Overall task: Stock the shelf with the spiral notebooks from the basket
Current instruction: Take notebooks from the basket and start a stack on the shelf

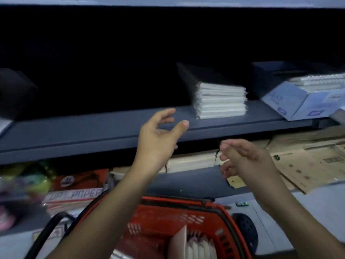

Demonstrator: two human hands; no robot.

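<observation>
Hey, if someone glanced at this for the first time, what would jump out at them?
Two bare hands, the left hand and right hand, hover empty in mid-frame before a dark shelf. A pale stack of notebooks sits on that shelf to the right. At the bottom, a red basket holds more notebooks.

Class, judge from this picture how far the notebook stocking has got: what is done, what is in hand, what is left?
Done: a stack of notebooks lies on the shelf. In hand: nothing; the left hand and right hand are both open and empty, between shelf and basket. Left: more notebooks stand in the red basket below, waiting to be lifted out.
</observation>
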